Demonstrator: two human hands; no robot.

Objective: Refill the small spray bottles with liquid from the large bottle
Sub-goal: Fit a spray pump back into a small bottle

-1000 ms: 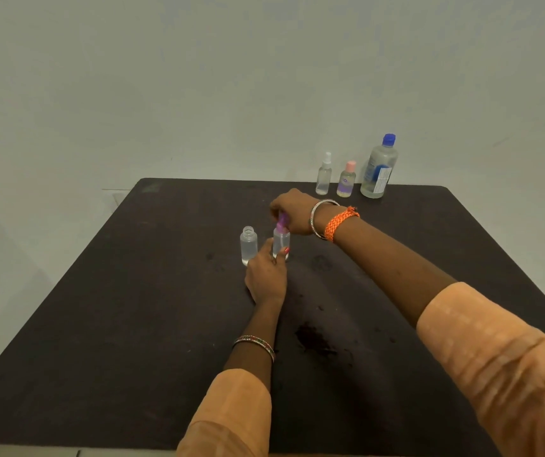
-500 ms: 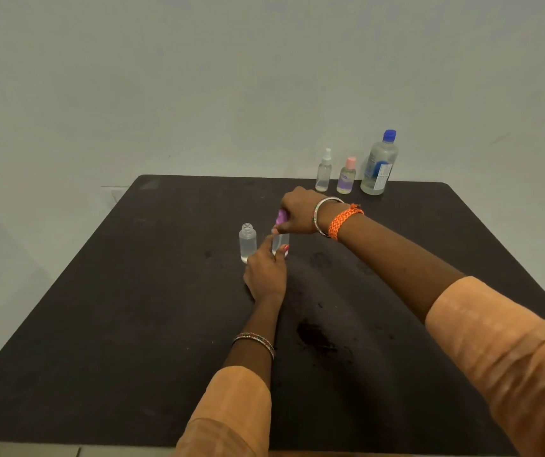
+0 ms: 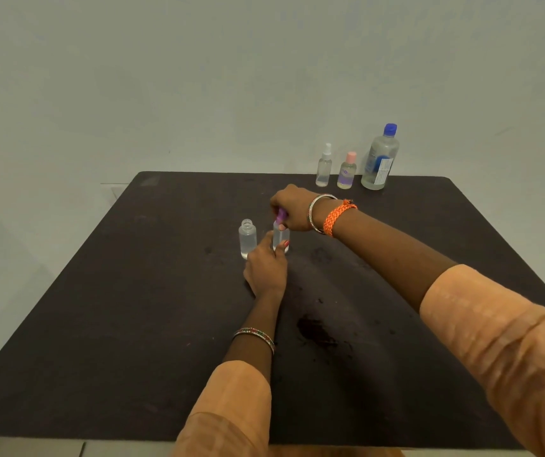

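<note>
The table [image 3: 99,324] is wide and dark, with a matte, slightly rough top, rounded far corners and some darker wet-looking spots near the middle. At its far edge stands the large bottle [image 3: 380,159], of clear plastic, tall and round, with a blue cap and a blue and white label. Just beside it on the left are a small bottle with a pink cap [image 3: 347,171] and a thin clear spray bottle with a white nozzle [image 3: 324,166], both upright. Both arms wear loose peach sleeves of soft fabric. The right hand [image 3: 292,209] reaches in from the right, with a metal bangle and an orange woven band on the wrist; its fingers are curled down and grip the purple spray cap [image 3: 281,215] from above. This cap sits on top of a small clear bottle [image 3: 280,237], which stands upright near the middle of the table. The left hand [image 3: 266,268] comes from below, with thin beaded bangles on the wrist, and holds the lower body of this bottle between thumb and fingers. Just left of it stands an open small bottle [image 3: 247,237], clear and cylindrical, with a bare threaded neck.
</note>
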